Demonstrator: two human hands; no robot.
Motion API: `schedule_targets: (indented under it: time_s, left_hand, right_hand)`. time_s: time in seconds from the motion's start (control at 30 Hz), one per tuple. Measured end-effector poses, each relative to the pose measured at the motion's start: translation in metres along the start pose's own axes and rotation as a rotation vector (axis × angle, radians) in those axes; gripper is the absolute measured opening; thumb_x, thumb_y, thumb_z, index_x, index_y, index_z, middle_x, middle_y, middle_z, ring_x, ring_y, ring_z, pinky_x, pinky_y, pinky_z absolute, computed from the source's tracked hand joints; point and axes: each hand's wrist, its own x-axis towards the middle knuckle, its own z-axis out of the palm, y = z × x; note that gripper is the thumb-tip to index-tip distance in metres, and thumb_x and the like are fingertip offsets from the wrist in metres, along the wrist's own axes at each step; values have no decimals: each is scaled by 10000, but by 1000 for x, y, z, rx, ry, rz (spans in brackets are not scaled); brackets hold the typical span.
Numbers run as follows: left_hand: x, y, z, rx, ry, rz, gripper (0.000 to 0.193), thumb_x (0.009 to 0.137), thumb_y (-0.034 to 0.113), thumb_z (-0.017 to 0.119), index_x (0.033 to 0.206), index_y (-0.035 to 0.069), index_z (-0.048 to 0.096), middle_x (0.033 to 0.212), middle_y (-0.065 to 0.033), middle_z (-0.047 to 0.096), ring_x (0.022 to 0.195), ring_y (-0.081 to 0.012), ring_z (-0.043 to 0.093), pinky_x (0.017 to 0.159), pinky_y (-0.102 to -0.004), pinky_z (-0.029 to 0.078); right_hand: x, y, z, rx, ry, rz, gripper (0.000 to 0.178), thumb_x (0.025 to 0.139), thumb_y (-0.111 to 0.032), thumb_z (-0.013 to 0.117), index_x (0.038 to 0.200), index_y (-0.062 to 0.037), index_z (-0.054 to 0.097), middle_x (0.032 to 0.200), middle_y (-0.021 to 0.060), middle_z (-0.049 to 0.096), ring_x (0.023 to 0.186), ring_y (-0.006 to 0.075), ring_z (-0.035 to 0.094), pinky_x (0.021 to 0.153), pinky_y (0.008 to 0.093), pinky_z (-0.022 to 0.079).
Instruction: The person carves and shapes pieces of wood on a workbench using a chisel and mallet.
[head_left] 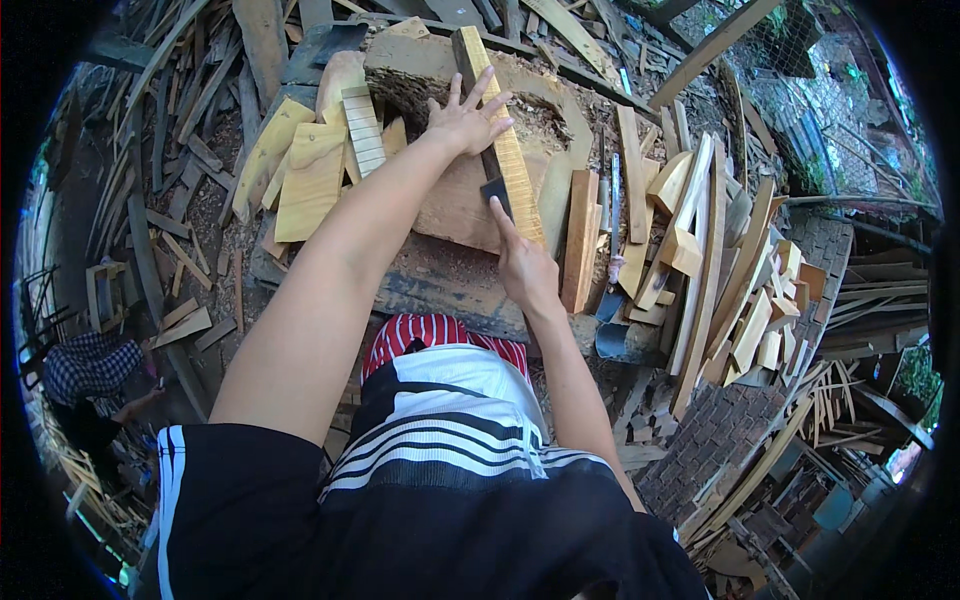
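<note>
A long squared timber (518,180) lies lengthwise ahead of me on a thick, worn wooden block (445,210). My left hand (465,122) rests on the far part of the timber, fingers spread and open. Closer to me, my right hand (528,268) is closed around a small dark flat piece (496,194), index finger stretched along it. That piece lies against the timber's left side; its lower part is hidden by the fingers, and I cannot tell its exact kind.
Left of the block lie pale boards (312,185) and a strip marked with cross lines (363,130). A reddish wooden block (580,240), a long narrow metal tool (615,200) and many offcuts (760,310) crowd the right. Another person (95,375) is at far left.
</note>
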Motion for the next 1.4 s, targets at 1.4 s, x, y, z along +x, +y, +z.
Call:
schedule_targets:
  time_s: [1.4]
  left_hand:
    - [5, -3, 6, -55, 7, -14, 602, 940, 636, 291, 1486, 432, 140, 1578, 50, -164, 1447, -398, -7, 1067, -680, 246]
  right_hand:
    - [-11, 17, -9, -52, 32, 51, 524, 948, -207, 437, 1440, -364, 346, 818, 208, 660, 715, 387, 654, 618, 496, 509]
